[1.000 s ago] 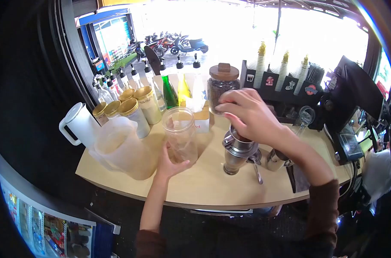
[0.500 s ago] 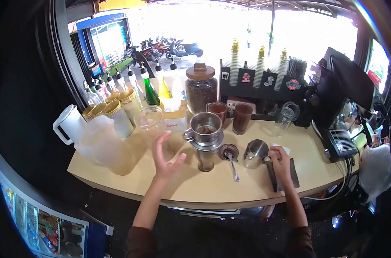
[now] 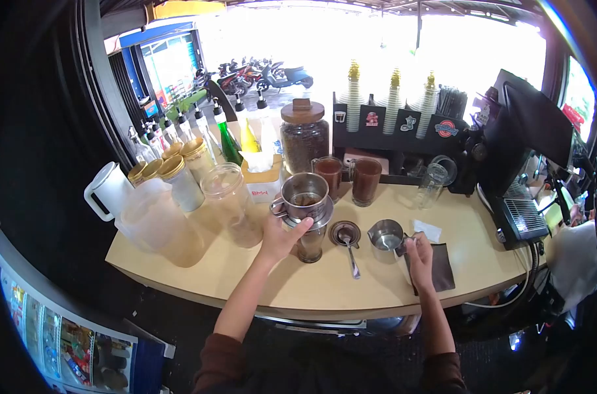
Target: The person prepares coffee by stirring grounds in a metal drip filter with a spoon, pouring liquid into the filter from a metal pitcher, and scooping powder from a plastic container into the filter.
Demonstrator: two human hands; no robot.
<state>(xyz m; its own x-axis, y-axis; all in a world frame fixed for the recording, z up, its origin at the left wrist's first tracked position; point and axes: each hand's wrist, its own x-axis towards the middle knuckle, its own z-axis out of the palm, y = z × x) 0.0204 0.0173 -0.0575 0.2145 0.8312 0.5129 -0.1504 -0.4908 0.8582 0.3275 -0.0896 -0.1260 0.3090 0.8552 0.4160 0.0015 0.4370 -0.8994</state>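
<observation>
A metal coffee drip filter (image 3: 304,205) with dark liquid inside sits on top of a glass (image 3: 309,248). My left hand (image 3: 280,240) is closed at the filter's lower left side, thumb along its plate; the other fingers are partly hidden behind. Closed on its handle, my right hand (image 3: 419,261) holds a small metal pitcher (image 3: 385,240), slightly tilted, at or just above the counter. Between the two lies a dark round lid or dish (image 3: 338,227) with a spoon (image 3: 353,261) resting in it.
A brown cloth (image 3: 442,269) and a white tissue (image 3: 427,230) lie at the right. Two mugs of brown drink (image 3: 366,184) and a jar of coffee beans (image 3: 304,141) stand behind. Clear plastic jars (image 3: 229,210), a pitcher (image 3: 106,190) and bottles (image 3: 229,141) line the left.
My left hand has moved right from open air and closed at the drip filter. My right hand still holds the metal pitcher, which has shifted slightly left and tilts a bit more.
</observation>
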